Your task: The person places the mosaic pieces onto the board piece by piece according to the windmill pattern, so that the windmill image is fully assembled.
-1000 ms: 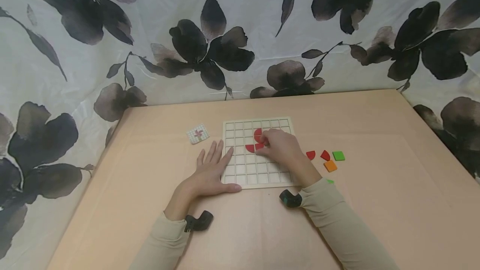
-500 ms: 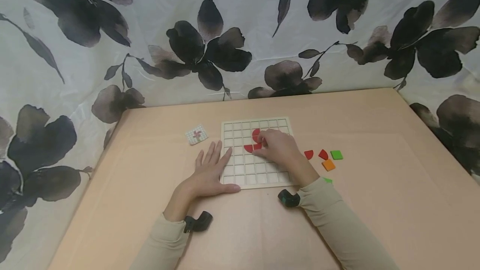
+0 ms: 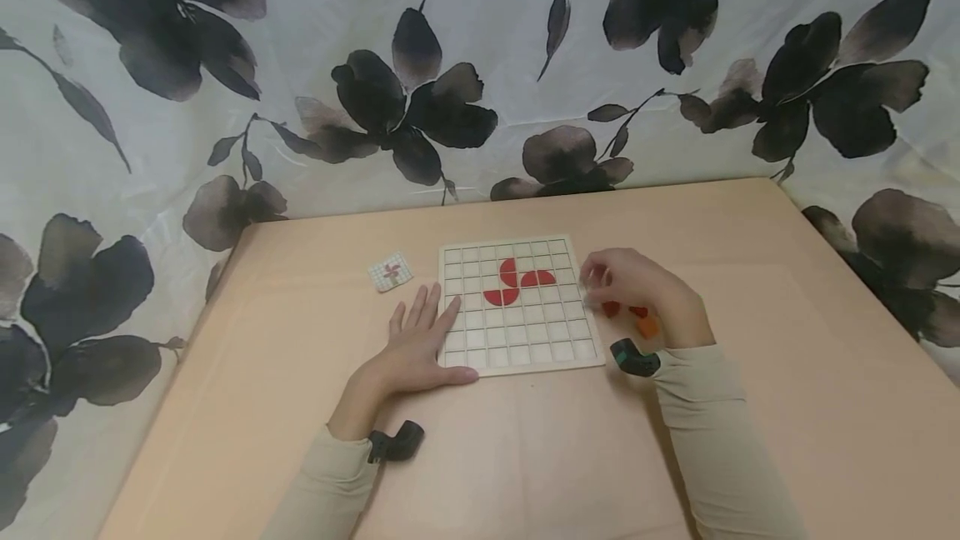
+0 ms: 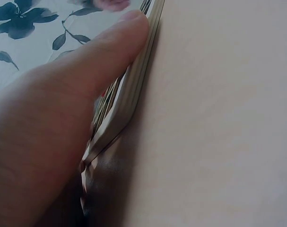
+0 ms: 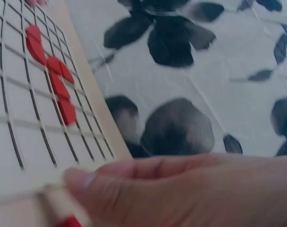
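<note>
A white grid board (image 3: 525, 348) lies on the table, with several red quarter-circle tiles (image 3: 501, 297) set in its cells. They form three adjoining pairs: upper, right and lower left. My left hand (image 3: 411, 357) rests at the board's near left corner with fingers spread; its thumb (image 4: 119, 40) lies along the near edge in the left wrist view. Just past the board's right edge, my right hand (image 3: 641, 286) hovers with fingers loosely bent and nothing visible in them. Beneath it show a loose red tile (image 3: 611, 308), part of another, and an orange square tile (image 3: 647, 327).
A small card (image 3: 391, 272) with a printed grid and flower pattern lies left of the board. Bare tabletop (image 3: 787, 298) stretches to the right. A floral cloth (image 3: 300, 23) hangs behind the table.
My right hand has let go of the red tiles on the board and moved right, over the loose tiles. The right pair of red tiles is uncovered, and the green tiles are hidden.
</note>
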The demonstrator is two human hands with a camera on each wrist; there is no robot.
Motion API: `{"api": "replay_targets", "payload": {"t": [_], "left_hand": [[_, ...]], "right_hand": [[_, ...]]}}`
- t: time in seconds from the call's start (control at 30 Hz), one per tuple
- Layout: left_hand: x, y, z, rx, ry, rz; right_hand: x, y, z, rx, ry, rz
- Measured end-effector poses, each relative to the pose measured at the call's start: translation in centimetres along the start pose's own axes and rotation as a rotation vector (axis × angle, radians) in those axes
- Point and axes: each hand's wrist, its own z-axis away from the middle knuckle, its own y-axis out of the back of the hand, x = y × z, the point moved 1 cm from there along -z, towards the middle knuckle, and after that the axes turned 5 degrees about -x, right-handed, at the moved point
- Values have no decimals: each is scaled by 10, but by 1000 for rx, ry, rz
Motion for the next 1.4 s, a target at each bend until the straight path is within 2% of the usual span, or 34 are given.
{"api": "replay_targets", "payload": {"t": [0.1,0.23,0.73,0.9,1.1,1.4], "left_hand": [[-2,0,0,-3,5,-12],[-3,0,0,0,4,-11],[-2,-1,-1,0,1,-10],[-2,-1,-1,4,-1,4],[-3,-1,-2,-1,3,-2],[-2,-1,-2,-1,1,-4]], "right_hand": [[16,5,8,-75,-62,22],[27,4,11,-111,-100,23],[27,2,2,-35,-124,40],[25,0,-2,-25,-78,15],[25,-3,-9,22,-19,39],[24,-8,-15,65,-30,67]]}}
